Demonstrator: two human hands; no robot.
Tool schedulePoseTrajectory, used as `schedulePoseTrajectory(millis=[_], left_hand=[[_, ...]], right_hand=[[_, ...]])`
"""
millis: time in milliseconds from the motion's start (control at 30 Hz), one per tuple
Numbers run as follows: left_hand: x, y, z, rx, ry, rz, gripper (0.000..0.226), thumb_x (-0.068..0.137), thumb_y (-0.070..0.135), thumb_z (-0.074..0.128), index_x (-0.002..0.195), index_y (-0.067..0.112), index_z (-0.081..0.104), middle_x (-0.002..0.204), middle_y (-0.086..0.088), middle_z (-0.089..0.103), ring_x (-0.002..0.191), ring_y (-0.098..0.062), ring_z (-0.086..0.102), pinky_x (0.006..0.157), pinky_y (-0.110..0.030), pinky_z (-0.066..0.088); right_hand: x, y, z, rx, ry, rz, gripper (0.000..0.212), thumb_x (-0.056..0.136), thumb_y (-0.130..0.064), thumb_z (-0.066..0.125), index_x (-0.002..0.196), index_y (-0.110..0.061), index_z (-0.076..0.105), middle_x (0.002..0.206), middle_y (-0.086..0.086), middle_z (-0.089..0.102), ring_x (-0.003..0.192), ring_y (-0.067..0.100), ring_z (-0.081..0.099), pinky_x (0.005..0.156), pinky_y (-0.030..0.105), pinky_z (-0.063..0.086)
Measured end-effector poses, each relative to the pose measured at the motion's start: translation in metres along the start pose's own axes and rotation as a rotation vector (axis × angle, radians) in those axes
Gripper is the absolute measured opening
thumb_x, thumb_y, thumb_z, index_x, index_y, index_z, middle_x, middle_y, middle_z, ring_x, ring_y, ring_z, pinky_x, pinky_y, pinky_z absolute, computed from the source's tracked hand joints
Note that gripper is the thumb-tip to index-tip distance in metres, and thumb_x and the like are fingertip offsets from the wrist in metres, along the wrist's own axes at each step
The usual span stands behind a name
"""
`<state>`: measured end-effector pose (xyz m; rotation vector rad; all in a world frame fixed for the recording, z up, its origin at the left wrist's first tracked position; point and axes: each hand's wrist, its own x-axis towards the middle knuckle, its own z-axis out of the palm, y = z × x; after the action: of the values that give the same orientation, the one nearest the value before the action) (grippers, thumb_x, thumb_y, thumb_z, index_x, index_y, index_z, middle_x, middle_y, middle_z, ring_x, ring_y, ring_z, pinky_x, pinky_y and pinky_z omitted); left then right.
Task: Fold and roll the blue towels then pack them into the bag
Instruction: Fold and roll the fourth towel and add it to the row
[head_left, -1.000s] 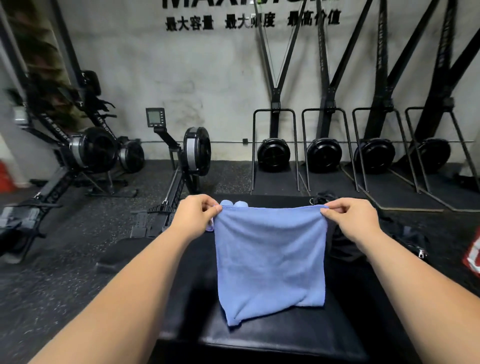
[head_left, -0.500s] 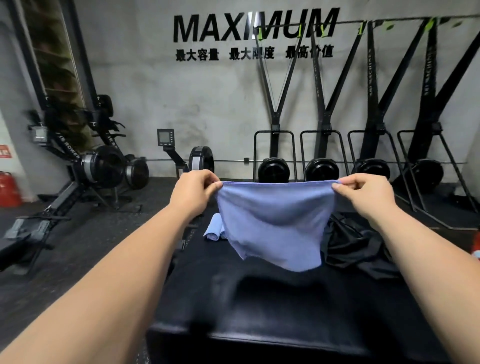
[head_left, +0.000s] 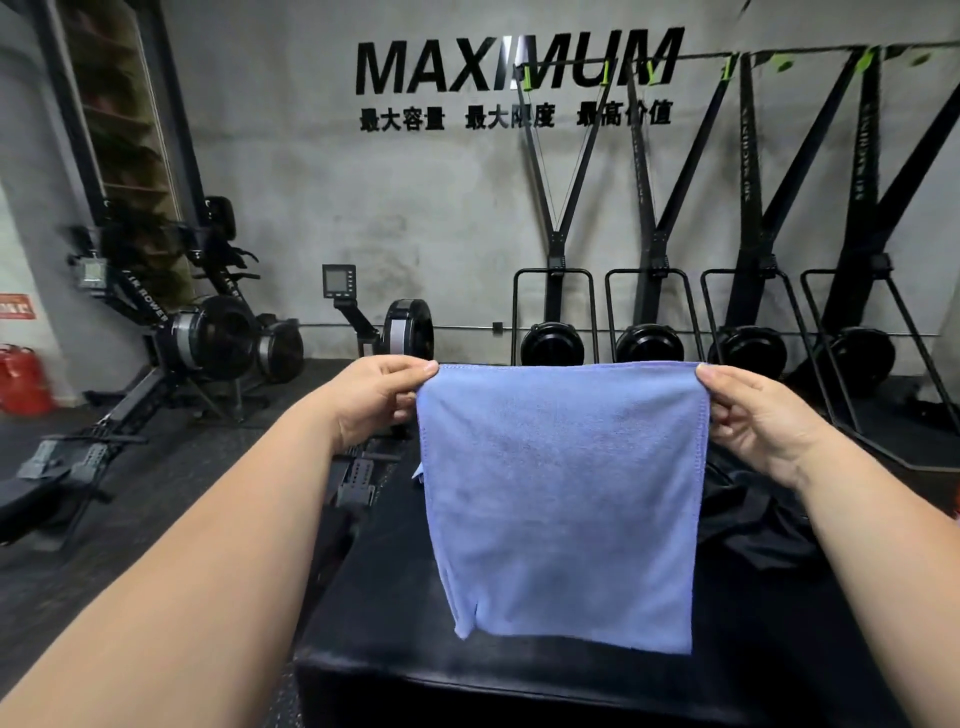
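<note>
Compared with half a second earlier, the blue towel (head_left: 561, 499) is no longer billowed and drawn up. It is now hung out flat at full length, its lower edge brought down near the front end of the black bench (head_left: 519, 686). The top edge, slightly sagging before, is pulled straight between the two hands.

The top left corner is pinched between thumb and fingers of the left hand (head_left: 374, 400), and the top right corner is pinched likewise by the right hand (head_left: 753, 421) — each grip is narrow and closed on cloth. The towel is held in the air over the bench; whether its hem touches the bench cannot be told.

Of the rolled towel (head_left: 418, 473) seen earlier on the bench, only a sliver is shown at the hanging towel's left edge.

The black bag (head_left: 753, 525) is seen crumpled on the bench at the right — partly hidden behind the towel and the right hand. Its opening is not shown, and what is in it cannot be told.
</note>
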<state>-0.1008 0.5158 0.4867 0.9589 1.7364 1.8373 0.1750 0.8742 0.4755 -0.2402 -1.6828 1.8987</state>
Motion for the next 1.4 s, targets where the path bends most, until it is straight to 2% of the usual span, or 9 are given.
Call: schedulePoseTrajectory(millis=[300,567,700,833,900,1000,1133,1267,1400], left_hand=[[0.014,-0.139,0.021,0.815,0.233,-0.226,0.027,0.086,0.029,0.075,0.069,0.009,0.07,0.061,0.01,0.063,0.058,-0.018,0.052,0.064,-0.032,0.051],[0.037,-0.217,0.05,0.464,0.468,-0.331,0.014,0.096,0.02,0.066,0.089,0.008,0.07,0.07,0.003,0.077,0.06,-0.02,0.076,0.084,-0.041,0.063],[0.064,-0.232,0.057,0.474,0.415,-0.279,0.025,0.093,0.03,0.066,0.117,0.021,0.068,0.098,0.011,0.079,0.096,-0.018,0.077,0.101,-0.041,0.055],[0.061,-0.269,0.087,0.788,0.059,-0.334,0.068,0.104,0.042,0.057,0.16,0.018,0.029,0.151,-0.004,0.056,0.137,-0.029,0.055,0.111,-0.038,0.041],[0.042,-0.295,0.104,1.046,-0.051,-0.258,0.063,0.104,0.053,0.048,0.156,0.02,0.033,0.157,-0.007,0.05,0.141,-0.033,0.047,0.113,-0.042,0.037],[0.018,-0.323,0.111,1.295,-0.144,-0.167,0.075,0.106,0.066,0.025,0.167,0.023,0.017,0.176,-0.002,0.005,0.163,-0.021,-0.001,0.131,-0.044,0.003],[0.019,-0.33,0.102,1.344,-0.193,-0.105,0.077,0.106,0.067,0.016,0.169,0.024,0.005,0.176,0.002,-0.01,0.161,-0.015,-0.016,0.131,-0.041,-0.008],[0.018,-0.325,0.093,1.209,-0.053,0.044,0.063,0.106,0.059,0.033,0.157,0.021,0.042,0.17,-0.002,0.029,0.159,-0.023,0.02,0.129,-0.043,0.016],[-0.012,-0.319,0.076,1.015,0.338,0.095,0.034,0.099,0.043,0.052,0.121,0.023,0.067,0.127,0.004,0.062,0.114,-0.023,0.056,0.099,-0.041,0.045]], right_hand=[[0.005,0.145,-0.004,-0.618,0.26,0.338,0.01,0.088,-0.015,0.082,0.089,-0.005,0.079,0.068,0.008,0.062,0.052,0.017,0.046,0.045,0.02,0.028],[0.028,0.228,0.007,-0.455,0.509,0.348,0.011,0.096,-0.016,0.07,0.087,-0.011,0.072,0.076,0.01,0.078,0.063,0.024,0.076,0.063,0.039,0.061],[0.06,0.239,0.007,-0.485,0.479,0.308,0.021,0.085,-0.031,0.068,0.102,-0.02,0.074,0.09,-0.002,0.08,0.086,0.019,0.078,0.095,0.05,0.06],[0.057,0.267,0.022,-0.903,0.115,0.438,0.072,0.099,-0.047,0.061,0.16,-0.017,0.037,0.158,0.006,0.05,0.143,0.028,0.049,0.12,0.042,0.036],[0.035,0.294,0.032,-1.148,-0.069,0.384,0.072,0.104,-0.055,0.049,0.163,-0.018,0.03,0.168,0.005,0.033,0.155,0.024,0.03,0.125,0.039,0.025],[0.001,0.327,0.035,-1.486,-0.134,0.276,0.074,0.103,-0.07,0.023,0.166,-0.031,0.018,0.175,-0.003,0.004,0.161,0.02,0.0,0.13,0.04,0.006],[-0.003,0.33,0.034,-1.554,-0.107,0.256,0.074,0.102,-0.072,0.016,0.166,-0.037,0.011,0.175,-0.004,-0.003,0.161,0.019,-0.007,0.13,0.04,0.003],[-0.002,0.325,0.041,-1.621,-0.117,0.275,0.072,0.104,-0.069,0.013,0.167,-0.034,0.009,0.175,0.0,-0.004,0.161,0.024,-0.006,0.129,0.043,0.005],[-0.021,0.315,0.057,-1.63,-0.13,0.141,0.077,0.1,-0.068,0.002,0.164,-0.032,0.024,0.175,-0.001,0.008,0.161,0.025,0.003,0.128,0.046,0.011]])
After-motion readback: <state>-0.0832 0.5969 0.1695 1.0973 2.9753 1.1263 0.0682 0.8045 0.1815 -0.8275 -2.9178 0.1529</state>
